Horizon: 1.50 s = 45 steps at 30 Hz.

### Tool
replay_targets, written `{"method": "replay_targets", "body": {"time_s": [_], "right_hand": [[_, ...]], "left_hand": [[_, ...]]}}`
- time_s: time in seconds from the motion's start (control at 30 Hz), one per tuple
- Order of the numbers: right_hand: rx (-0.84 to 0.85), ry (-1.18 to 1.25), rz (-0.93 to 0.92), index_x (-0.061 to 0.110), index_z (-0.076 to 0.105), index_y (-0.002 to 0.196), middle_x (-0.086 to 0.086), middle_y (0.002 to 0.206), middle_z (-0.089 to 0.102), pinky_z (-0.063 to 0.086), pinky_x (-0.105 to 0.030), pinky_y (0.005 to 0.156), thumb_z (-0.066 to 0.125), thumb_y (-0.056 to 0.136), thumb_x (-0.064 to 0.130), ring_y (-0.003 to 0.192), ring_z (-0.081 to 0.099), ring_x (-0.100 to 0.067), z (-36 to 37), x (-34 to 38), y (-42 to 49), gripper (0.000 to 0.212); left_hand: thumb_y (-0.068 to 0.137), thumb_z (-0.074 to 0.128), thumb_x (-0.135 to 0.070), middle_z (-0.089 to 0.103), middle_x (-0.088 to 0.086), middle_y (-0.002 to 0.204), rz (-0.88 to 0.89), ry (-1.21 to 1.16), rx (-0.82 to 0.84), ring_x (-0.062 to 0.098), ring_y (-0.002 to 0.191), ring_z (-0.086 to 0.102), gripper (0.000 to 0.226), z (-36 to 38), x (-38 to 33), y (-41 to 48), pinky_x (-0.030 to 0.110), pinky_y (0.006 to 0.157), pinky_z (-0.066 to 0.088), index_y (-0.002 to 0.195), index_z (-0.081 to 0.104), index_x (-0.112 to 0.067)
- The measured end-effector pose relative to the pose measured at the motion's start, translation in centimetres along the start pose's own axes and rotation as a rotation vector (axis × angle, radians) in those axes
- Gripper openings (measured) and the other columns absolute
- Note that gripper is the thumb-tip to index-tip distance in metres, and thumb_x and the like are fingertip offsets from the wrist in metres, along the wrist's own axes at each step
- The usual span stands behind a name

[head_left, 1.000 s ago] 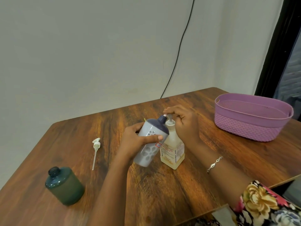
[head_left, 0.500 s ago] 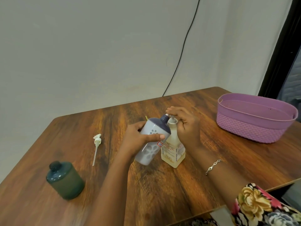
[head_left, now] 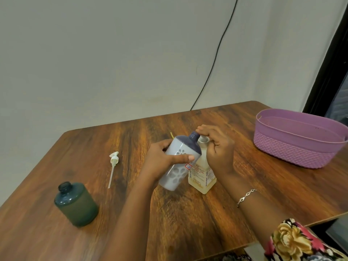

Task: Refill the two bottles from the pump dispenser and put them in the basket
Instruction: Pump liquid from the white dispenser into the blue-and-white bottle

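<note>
Filling of the first bottle is under way, and nothing has reached the basket (head_left: 282, 147), which sits at 2 o'clock on the worktop (head_left: 188, 223), well apart from the hands.

The left hand (head_left: 162, 162) is wrapped round the grey bottle (head_left: 180, 166), thumb across its flowered front. It holds the bottle tilted so that its open navy neck leans against the nozzle of the pump dispenser (head_left: 202, 174). The dispenser stands upright near the middle of the worktop, just at 3 o'clock of the bottle and touching it.

The right hand (head_left: 218, 149) lies over the pump head with its fingers close together, pressing down on it rather than gripping. The thumb is hidden. Whether liquid is flowing cannot be seen, nor how full the grey bottle is.

The green bottle (head_left: 75, 204) stands uncapped at 8 o'clock, alone, apparently waiting its turn. A loose pump head (head_left: 114, 161) with its tube lies flat at 9 o'clock.

By this look less than half is done. To come are finishing this fill, filling the green bottle, probably closing both, then carrying both to the basket
</note>
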State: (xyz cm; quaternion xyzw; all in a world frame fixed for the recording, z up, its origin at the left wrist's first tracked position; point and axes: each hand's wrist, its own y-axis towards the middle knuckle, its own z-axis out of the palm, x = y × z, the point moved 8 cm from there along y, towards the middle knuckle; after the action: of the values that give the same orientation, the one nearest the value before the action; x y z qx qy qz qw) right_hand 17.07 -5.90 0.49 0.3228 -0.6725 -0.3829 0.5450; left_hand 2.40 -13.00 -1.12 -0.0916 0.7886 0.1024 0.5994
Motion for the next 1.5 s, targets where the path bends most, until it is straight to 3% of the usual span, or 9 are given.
{"method": "replay_targets", "body": {"time_s": [0.07,0.17,0.47,0.7,0.87,1.0,1.17,1.3,1.5], "right_hand": [[0.017,0.025,0.067,0.002,0.071,0.089,-0.006,0.093,0.068,0.051,-0.021,0.081,0.035,0.076,0.0,0.09,0.065,-0.021,-0.2,0.0,0.9,0.039],[0.008,-0.009,0.081,0.003,0.072,0.085,0.001,0.087,0.067,0.052,-0.028,0.075,0.034,0.077,0.015,0.082,0.063,-0.015,-0.3,0.5,1.9,0.041],[-0.009,-0.035,-0.001,0.001,0.071,0.088,-0.01,0.089,0.069,0.055,-0.039,0.074,0.034,0.075,0.003,0.087,0.065,-0.025,0.3,-0.2,0.2,0.039],[0.025,-0.001,0.08,0.004,0.072,0.087,-0.003,0.089,0.068,0.051,-0.028,0.077,0.032,0.077,0.019,0.085,0.063,-0.016,-0.5,0.3,1.7,0.044],[-0.003,-0.06,-0.008,0.003,0.071,0.09,-0.009,0.091,0.069,0.056,-0.036,0.075,0.035,0.075,0.001,0.088,0.065,-0.02,0.2,0.0,0.3,0.039],[-0.038,-0.067,-0.008,0.004,0.071,0.084,-0.006,0.085,0.069,0.053,-0.039,0.072,0.037,0.076,0.005,0.082,0.064,-0.019,0.1,-0.5,0.1,0.035],[0.039,-0.03,0.027,0.003,0.071,0.094,-0.008,0.097,0.07,0.052,-0.04,0.083,0.035,0.08,0.012,0.095,0.063,-0.019,0.0,0.0,0.3,0.04],[0.074,-0.063,0.03,0.006,0.072,0.087,-0.006,0.088,0.07,0.053,-0.047,0.072,0.038,0.082,0.014,0.081,0.064,-0.02,-0.1,0.4,2.1,0.036],[0.011,-0.081,-0.014,0.005,0.072,0.089,-0.007,0.091,0.07,0.053,-0.043,0.074,0.037,0.077,0.007,0.087,0.065,-0.02,0.0,-0.4,0.1,0.037]], "left_hand": [[0.063,0.081,-0.016,0.07,0.004,0.077,0.003,0.003,-0.012,0.008,0.058,0.066,0.033,-0.4,-0.2,-0.1,0.017,0.05,0.05,0.092,0.067,-0.01],[0.062,0.081,-0.015,0.07,0.002,0.073,0.017,-0.008,-0.018,0.01,0.058,0.066,0.027,-0.9,-0.5,-0.2,0.018,0.049,0.049,0.085,0.067,-0.013],[0.063,0.081,-0.017,0.07,0.008,0.083,0.014,0.044,0.006,0.01,0.062,0.066,0.038,0.0,0.0,0.1,0.019,0.054,0.052,0.097,0.067,-0.008],[0.061,0.08,-0.021,0.07,0.003,0.08,0.02,0.026,0.006,0.007,0.059,0.066,0.04,0.0,-0.4,-0.1,0.016,0.051,0.05,0.097,0.066,-0.008],[0.049,0.079,-0.035,0.071,0.004,0.08,0.017,0.034,0.006,0.01,0.062,0.067,0.054,0.1,-0.2,0.0,0.018,0.053,0.052,0.095,0.067,-0.011],[0.057,0.079,-0.022,0.069,0.002,0.076,0.01,-0.014,0.017,0.006,0.057,0.065,0.034,0.4,0.0,-0.1,0.015,0.049,0.049,0.088,0.066,-0.016],[0.058,0.081,-0.017,0.071,0.006,0.077,-0.01,-0.027,-0.006,0.012,0.059,0.067,0.04,0.4,-0.2,-0.1,0.019,0.05,0.051,0.095,0.067,-0.009],[0.063,0.08,-0.012,0.07,0.005,0.074,-0.013,-0.047,-0.012,0.011,0.055,0.066,0.035,0.3,-0.7,-0.2,0.018,0.047,0.05,0.095,0.067,-0.005],[0.064,0.08,-0.014,0.071,0.006,0.077,-0.035,-0.03,-0.007,0.01,0.058,0.067,0.036,0.6,0.2,-0.2,0.018,0.049,0.05,0.097,0.067,-0.008]]}}
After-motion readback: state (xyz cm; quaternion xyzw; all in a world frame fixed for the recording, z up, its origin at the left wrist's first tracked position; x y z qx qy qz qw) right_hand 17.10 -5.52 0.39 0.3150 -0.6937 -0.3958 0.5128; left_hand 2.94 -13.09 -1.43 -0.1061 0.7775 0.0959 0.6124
